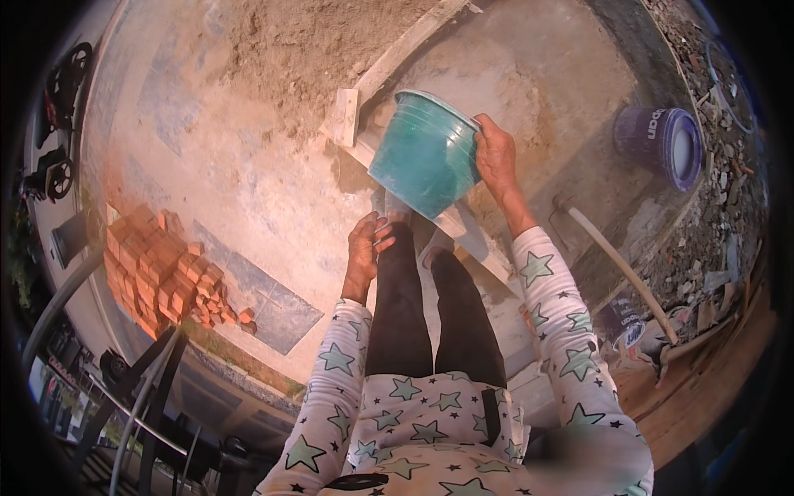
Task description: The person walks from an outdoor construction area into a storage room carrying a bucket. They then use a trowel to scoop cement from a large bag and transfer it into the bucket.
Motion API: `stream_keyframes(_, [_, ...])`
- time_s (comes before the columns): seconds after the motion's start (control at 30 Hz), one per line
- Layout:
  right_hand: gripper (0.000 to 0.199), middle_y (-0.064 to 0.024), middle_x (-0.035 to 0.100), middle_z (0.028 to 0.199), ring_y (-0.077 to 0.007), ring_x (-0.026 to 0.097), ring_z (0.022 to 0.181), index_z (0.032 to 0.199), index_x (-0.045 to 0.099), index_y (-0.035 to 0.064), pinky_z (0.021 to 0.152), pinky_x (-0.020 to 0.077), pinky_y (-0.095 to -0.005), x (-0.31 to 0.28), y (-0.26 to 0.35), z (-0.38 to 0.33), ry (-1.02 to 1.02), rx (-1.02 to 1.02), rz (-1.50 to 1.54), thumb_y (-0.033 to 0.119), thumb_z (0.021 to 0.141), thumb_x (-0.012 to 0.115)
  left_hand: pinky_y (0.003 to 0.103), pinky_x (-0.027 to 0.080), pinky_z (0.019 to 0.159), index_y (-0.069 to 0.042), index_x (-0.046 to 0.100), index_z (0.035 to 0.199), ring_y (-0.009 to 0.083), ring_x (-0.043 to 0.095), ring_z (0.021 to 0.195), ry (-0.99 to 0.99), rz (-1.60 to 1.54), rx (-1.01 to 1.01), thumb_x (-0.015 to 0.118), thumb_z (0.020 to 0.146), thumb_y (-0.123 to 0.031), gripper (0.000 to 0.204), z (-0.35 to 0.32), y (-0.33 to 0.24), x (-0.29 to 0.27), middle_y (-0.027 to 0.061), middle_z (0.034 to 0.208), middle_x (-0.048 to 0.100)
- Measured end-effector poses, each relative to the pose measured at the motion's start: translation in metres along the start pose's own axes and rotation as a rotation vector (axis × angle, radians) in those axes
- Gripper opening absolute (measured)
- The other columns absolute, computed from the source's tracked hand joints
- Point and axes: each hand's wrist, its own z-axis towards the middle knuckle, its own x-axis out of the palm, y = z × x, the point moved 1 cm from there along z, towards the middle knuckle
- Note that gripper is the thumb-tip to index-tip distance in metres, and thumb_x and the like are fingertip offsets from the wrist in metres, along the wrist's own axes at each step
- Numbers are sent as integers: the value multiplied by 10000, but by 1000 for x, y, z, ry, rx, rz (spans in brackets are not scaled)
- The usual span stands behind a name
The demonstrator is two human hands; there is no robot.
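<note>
A green plastic bucket [428, 157] hangs tilted in front of my legs, its rim toward the far side and its base toward me. My right hand [496, 157] grips the bucket's rim at the right. What the bucket holds is hidden from this angle. Below and to the left of it, my left hand [365, 241] is beside my leg, fingers loosely bent and apart, with nothing seen in it. Under the bucket runs a wooden board [475, 240], partly covered by it.
A sand heap [298, 50] lies at the far side by a long plank [409, 45]. Red bricks [157, 264] are stacked at the left. To the right are a purple bucket [637, 136], a long-handled tool [616, 264] and rubble [711, 231].
</note>
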Motion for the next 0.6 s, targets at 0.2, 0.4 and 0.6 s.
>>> stream_keyframes(0.2, [84,-246,610,770,-467,612,793,973,555,60,669,454,-522,2,17,3,43,-47,-63,49,889,556,444,559,907,51,401,1434,308,587,1135,1,0,-20,642,955,-396,698,0,-1,2,206,1309,531])
stream_keyframes(0.4, [98,-253,609,765,-467,613,786,982,571,46,680,459,-514,-10,22,9,54,-28,-3,48,885,559,460,527,946,27,418,1436,315,563,1172,24,-31,29,638,947,-460,725,22,-26,20,180,1352,514])
stream_keyframes(0.6, [121,-54,474,717,-131,461,695,931,583,13,662,412,-294,-40,14,19,-3,16,190,18,864,484,454,500,971,-3,445,1430,309,536,1209,57,-2,60,586,962,-504,699,42,-43,30,156,1376,517])
